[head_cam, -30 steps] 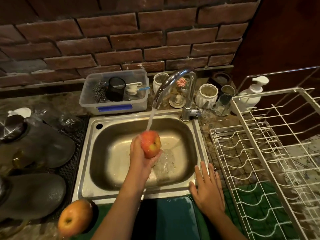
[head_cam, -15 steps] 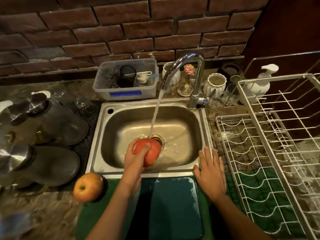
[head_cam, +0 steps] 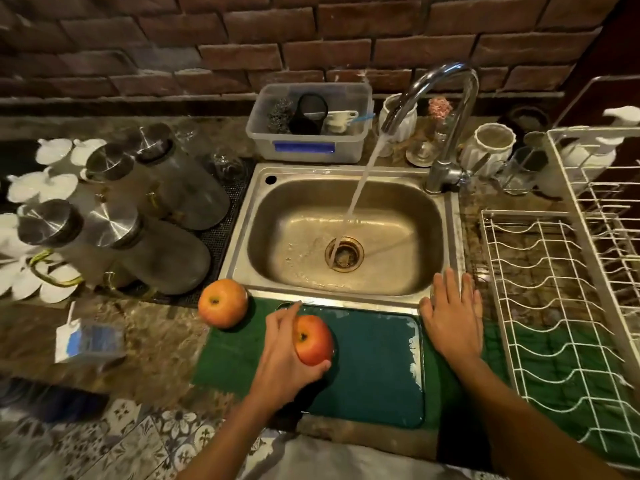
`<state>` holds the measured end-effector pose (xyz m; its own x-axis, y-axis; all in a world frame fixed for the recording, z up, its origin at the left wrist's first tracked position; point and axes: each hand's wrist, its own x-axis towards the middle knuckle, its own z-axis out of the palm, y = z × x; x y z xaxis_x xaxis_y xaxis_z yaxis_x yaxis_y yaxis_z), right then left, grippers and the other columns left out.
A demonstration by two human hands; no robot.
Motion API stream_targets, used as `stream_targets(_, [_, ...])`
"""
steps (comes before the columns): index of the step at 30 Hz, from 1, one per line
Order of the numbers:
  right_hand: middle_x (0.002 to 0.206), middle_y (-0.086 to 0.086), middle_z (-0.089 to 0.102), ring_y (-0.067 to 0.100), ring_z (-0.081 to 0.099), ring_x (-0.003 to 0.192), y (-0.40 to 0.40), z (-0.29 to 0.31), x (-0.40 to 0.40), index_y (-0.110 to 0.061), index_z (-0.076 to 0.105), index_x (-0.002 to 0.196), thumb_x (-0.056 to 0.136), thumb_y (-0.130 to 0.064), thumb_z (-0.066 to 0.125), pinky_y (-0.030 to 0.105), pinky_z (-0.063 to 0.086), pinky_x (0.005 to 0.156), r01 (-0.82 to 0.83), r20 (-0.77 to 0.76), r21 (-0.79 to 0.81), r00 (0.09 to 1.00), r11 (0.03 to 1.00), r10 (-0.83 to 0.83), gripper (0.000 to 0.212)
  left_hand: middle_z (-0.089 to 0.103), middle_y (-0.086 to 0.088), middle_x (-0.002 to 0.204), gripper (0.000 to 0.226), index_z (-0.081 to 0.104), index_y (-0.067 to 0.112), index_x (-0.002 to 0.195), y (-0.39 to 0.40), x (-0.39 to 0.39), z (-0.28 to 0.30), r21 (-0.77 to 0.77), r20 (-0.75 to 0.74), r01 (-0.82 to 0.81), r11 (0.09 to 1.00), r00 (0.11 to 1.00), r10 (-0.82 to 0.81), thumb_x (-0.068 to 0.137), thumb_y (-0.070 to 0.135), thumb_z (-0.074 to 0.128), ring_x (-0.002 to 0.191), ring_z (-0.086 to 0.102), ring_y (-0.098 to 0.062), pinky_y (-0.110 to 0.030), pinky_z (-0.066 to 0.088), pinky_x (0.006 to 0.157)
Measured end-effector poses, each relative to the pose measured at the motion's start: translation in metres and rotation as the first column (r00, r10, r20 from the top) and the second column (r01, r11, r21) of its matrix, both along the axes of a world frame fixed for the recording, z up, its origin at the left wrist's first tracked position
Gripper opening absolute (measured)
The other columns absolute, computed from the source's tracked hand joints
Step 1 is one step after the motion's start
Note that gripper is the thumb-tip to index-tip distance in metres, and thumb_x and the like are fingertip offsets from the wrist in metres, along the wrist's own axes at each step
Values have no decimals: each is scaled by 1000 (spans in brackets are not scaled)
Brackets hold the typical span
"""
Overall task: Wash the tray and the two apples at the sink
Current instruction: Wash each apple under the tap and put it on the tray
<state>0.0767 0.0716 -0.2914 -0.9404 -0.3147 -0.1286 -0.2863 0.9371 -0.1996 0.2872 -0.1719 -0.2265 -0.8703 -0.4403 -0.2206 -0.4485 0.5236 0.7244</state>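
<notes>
My left hand (head_cam: pixel 282 355) grips a red apple (head_cam: pixel 313 339) over the left part of the dark teal tray (head_cam: pixel 377 368), which lies on a green cloth in front of the sink. A second, more orange apple (head_cam: pixel 222 303) rests on the cloth's far left corner, by the sink's front left corner. My right hand (head_cam: pixel 452 320) lies flat, fingers spread, on the counter at the tray's right edge and holds nothing. Water runs from the faucet (head_cam: pixel 436 98) into the empty steel sink (head_cam: pixel 346 237).
A white wire dish rack (head_cam: pixel 561 299) fills the right side. Glass jars with steel lids (head_cam: pixel 138 230) crowd the left counter. A clear plastic tub (head_cam: pixel 311 126) with scrubbers sits behind the sink, with white cups and a soap pump beside it. A small carton (head_cam: pixel 88 342) lies at the front left.
My left hand has carried the red apple out of the water stream and the sink, back toward me over the tray. My right hand stayed flat on the counter.
</notes>
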Motion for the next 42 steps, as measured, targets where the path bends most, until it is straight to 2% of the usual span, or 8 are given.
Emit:
stream_targets(9, [165, 6, 22, 30, 9, 154, 2, -12, -2, -19, 29, 155, 98, -48, 19, 55, 12, 123, 4, -21, -12, 1000, 1000, -4, 65, 14, 22, 124, 111, 29, 30, 148, 3, 13, -7, -79, 14, 67, 995, 998, -66, 53, 61, 78, 127, 37, -18, -33, 42, 108])
stream_targets(15, [166, 4, 19, 27, 5, 154, 1, -15, -4, -21, 26, 156, 98, -49, 18, 53, 10, 123, 10, -12, -6, 1000, 1000, -10, 65, 15, 25, 129, 116, 18, 53, 146, -3, 14, -3, -63, 19, 69, 996, 997, -68, 50, 68, 80, 128, 31, -11, -30, 34, 109])
stream_targets(18, [167, 3, 16, 27, 2, 154, 3, -17, -5, -22, 23, 156, 99, -50, 18, 54, 10, 123, 3, -10, 4, 1000, 1000, -3, 64, 23, 19, 140, 88, 25, 48, 147, -24, 10, 6, -113, -70, -131, 985, 990, 124, 71, 64, 66, 136, 23, -8, -38, 23, 113])
stream_targets(20, [167, 3, 14, 26, 0, 154, 4, -18, -5, -22, 21, 156, 100, -49, 20, 54, 10, 123, 1, -5, 13, 1000, 1000, -1, 62, 29, 3, 146, 74, 36, 32, 145, -47, 3, 10, -278, -135, -309, 909, 950, 281, 80, 60, 60, 139, 27, -20, -45, 20, 113])
stream_targets(24, [167, 2, 12, 26, -1, 154, 4, -18, -6, -21, 21, 157, 102, -47, 26, 54, 9, 123, 6, -4, 33, 1000, 999, -6, 61, 34, -18, 151, 90, 41, 16, 147, -90, -13, 11, -466, -75, -470, 750, 866, 495, 73, 52, 79, 140, 32, -39, -56, 24, 114])
stream_targets(28, [166, 4, 16, 29, 5, 154, 5, -20, -7, -21, 23, 156, 100, -48, 22, 55, 12, 122, 3, -17, 48, 1000, 999, -2, 62, 35, -19, 150, 104, 34, 16, 150, -110, -20, 5, -373, 77, -452, 810, 855, 512, 66, 52, 83, 139, 33, -38, -52, 31, 114])
stream_targets(36, [166, 2, 18, 28, 8, 153, 4, -22, -8, -21, 26, 155, 97, -50, 20, 55, 14, 121, 13, -28, 44, 1000, 999, -12, 65, 45, -12, 135, 82, 45, 23, 138, -120, -22, 6, -399, 172, -397, 827, 853, 492, 70, 53, 80, 119, 51, -39, -52, 48, 93])
stream_targets(42, [166, 1, 15, 24, 2, 153, 4, -21, -9, -23, 24, 155, 97, -52, 20, 54, 12, 122, 24, -8, 58, 1000, 998, -24, 66, 46, -6, 132, 80, 43, 32, 136, -118, -70, 24, -409, 108, -318, 855, 914, 391, 67, 57, 74, 116, 52, -35, -51, 49, 84])
